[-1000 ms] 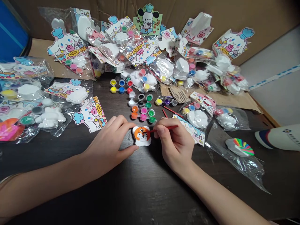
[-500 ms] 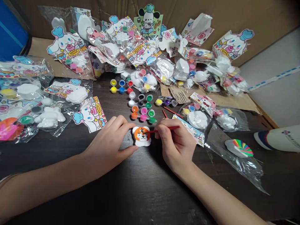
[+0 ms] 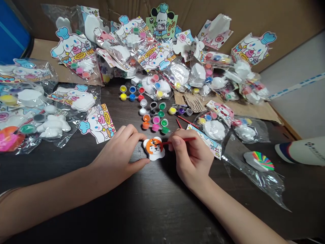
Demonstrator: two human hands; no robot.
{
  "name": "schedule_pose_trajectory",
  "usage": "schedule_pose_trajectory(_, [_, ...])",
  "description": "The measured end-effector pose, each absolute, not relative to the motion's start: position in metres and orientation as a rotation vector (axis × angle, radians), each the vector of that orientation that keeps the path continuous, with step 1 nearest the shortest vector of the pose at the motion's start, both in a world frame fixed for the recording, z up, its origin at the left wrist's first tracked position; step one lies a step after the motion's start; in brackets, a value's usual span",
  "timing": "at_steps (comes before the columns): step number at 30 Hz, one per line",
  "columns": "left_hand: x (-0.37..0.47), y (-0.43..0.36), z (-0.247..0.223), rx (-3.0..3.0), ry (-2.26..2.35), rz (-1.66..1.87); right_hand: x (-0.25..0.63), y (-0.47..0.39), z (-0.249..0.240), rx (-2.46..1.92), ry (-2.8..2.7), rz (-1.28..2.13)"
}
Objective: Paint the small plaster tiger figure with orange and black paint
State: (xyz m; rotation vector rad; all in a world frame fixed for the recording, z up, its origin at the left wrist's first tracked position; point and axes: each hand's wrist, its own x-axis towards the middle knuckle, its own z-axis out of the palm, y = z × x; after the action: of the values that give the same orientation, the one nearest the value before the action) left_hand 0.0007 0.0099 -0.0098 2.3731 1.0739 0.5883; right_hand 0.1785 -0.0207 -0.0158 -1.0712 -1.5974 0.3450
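Tiger figure (image 3: 153,148): small plaster piece, orange and white, flat on the dark desk (image 3: 152,203) between both hands.
Left hand (image 3: 119,157): grip closed around the figure's left edge, thumb below, fingers above.
Right hand (image 3: 193,157): grip pinched shut on a red brush (image 3: 181,140), tip touching the figure.
Paint pots (image 3: 155,123): 3 open strips just behind.

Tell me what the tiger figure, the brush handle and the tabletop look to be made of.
Tiger figure: likely plaster, matte chalky white where unpainted.
Brush handle: thin red stick, plastic or painted wood; cannot tell which.
Tabletop: dark wood or wood-look laminate, faint grain, slight sheen.
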Motion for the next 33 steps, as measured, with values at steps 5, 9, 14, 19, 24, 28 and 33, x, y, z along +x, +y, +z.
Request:
schedule_pose_trajectory(5, [0.0003, 0.0104, -0.0063, 2.315, 1.093, 0.527, 0.1782, -0.0210, -0.0161, -1.040, -1.631, 0.373])
schedule_pose_trajectory(9, [-0.0005, 0.0103, -0.0065, 2.319, 1.089, 0.517, 0.1776, -0.0218, -0.0159, -1.037, -1.617, 0.364])
schedule_pose_trajectory(14, [-0.0009, 0.0099, -0.0081, 2.363, 1.079, 0.554, 0.1769, -0.0231, -0.0160, -1.012, -1.644, 0.368])
schedule_pose_trajectory(19, [-0.0005, 0.0107, -0.0076, 2.404, 1.054, 0.563, 0.1761, -0.0241, -0.0154, -0.980, -1.630, 0.410])
schedule_pose_trajectory(24, [-0.0007, 0.0110, -0.0069, 2.374, 1.062, 0.544, 0.1747, -0.0236, -0.0137, -1.002, -1.639, 0.387])
schedule_pose_trajectory(28, [-0.0006, 0.0110, -0.0068, 2.364, 1.061, 0.538, 0.1734, -0.0237, -0.0126, -0.968, -1.633, 0.396])
schedule_pose_trajectory(33, [-0.0004, 0.0114, -0.0067, 2.342, 1.069, 0.537, 0.1731, -0.0245, -0.0117, -1.001, -1.634, 0.383])
